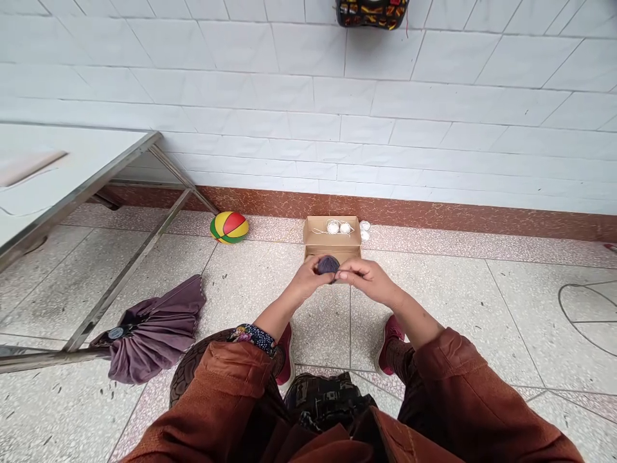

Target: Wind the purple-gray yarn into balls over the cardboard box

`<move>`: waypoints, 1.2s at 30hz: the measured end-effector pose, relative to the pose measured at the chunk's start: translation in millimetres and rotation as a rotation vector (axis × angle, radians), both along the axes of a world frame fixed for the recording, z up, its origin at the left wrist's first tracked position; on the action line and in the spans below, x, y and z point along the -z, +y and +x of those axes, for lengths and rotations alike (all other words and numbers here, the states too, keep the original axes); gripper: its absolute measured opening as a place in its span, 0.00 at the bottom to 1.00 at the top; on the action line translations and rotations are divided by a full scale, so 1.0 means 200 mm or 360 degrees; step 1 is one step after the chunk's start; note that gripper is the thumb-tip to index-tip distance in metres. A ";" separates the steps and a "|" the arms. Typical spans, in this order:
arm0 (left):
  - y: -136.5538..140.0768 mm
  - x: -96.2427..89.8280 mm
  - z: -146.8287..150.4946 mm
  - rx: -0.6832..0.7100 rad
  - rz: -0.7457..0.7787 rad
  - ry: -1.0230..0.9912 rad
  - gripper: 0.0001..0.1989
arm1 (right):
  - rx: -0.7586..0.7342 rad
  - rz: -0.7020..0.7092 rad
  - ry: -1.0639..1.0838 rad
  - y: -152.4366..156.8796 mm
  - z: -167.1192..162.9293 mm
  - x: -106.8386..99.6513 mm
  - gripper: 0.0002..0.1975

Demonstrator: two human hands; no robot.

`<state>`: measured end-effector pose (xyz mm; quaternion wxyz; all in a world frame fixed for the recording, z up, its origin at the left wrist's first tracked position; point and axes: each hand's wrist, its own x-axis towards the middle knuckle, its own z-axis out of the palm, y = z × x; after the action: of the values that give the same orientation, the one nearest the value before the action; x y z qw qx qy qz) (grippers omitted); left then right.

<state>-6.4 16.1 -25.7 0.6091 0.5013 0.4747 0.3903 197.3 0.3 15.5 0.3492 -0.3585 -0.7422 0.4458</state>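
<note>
A small dark purple ball of yarn (328, 264) sits in my left hand (307, 279), whose fingers and thumb close around its left side. At the ball's right edge, my right hand (364, 278) pinches with thumb and fingertips pressed together; whatever lies in that pinch is too small to make out. Just beyond and below both hands, an open cardboard box (308, 233) rests on the floor, its near part partly hidden by the hands. Two white yarn balls (339, 227) with loose strands show at the box's far part.
Two small white round things (365, 231) lie right of the box. A striped ball (230, 227) is by the tiled wall (289, 116). On the left are a metal-framed table (130, 148) and a folded purple umbrella (154, 334). A wire frame (573, 321) stands far right.
</note>
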 end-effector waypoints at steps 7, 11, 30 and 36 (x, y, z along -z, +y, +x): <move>-0.07 -0.06 0.01 0.0707 0.0014 -0.0345 0.44 | 0.0542 0.0042 -0.0124 0.10 0.05 0.09 0.12; -0.06 -0.08 0.00 0.0450 -0.0029 -0.0593 0.38 | 0.0507 0.0058 -0.0555 0.10 0.02 0.18 0.11; -0.04 -0.02 0.01 0.0432 0.0041 -0.0027 0.41 | 0.0254 -0.0139 0.0179 0.01 0.01 0.01 0.16; -0.08 -0.10 0.00 0.0641 0.0019 -0.0561 0.44 | 0.0530 -0.0101 -0.0007 0.06 0.00 0.10 0.15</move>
<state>-6.4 1.0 -6.5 0.7448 0.5134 0.2497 0.3454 197.4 12.1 -5.3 0.4053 -0.4883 -0.6588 0.4041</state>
